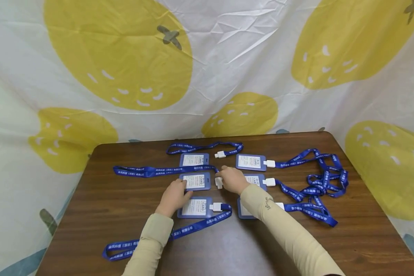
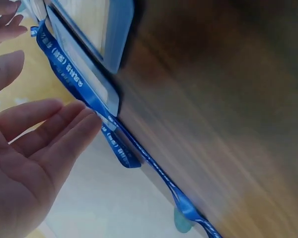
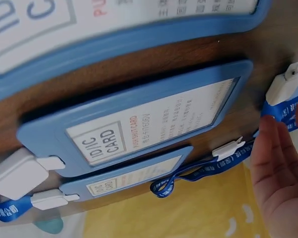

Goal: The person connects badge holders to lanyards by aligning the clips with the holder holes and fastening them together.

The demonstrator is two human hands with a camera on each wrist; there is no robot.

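Observation:
My left hand point(image 1: 174, 197) lies over the left edge of the middle-left blue card holder point(image 1: 201, 181), its fingers fairly straight. In the left wrist view those fingers point(image 2: 64, 124) overlap a blue lanyard point(image 2: 72, 74). My right hand point(image 1: 232, 179) pinches the strap of the middle-left lanyard point(image 1: 169, 170) close to its white clip point(image 1: 219, 183). Seen from the right wrist, thumb and fingertips are at either side of the printed strap point(image 3: 288, 109), just below the clip point(image 3: 285, 87). That clip sits to the right of the middle-left holder, apart from its slot.
Below, a holder point(image 1: 194, 207) has its clip attached and its strap trailing left. The upper-left holder point(image 1: 194, 159) has a loose clip point(image 1: 220, 154) beside it. On the right, several holders, one point(image 1: 250, 162) uppermost, have clips attached and tangled straps point(image 1: 326, 180). A fruit-print cloth hangs behind the table.

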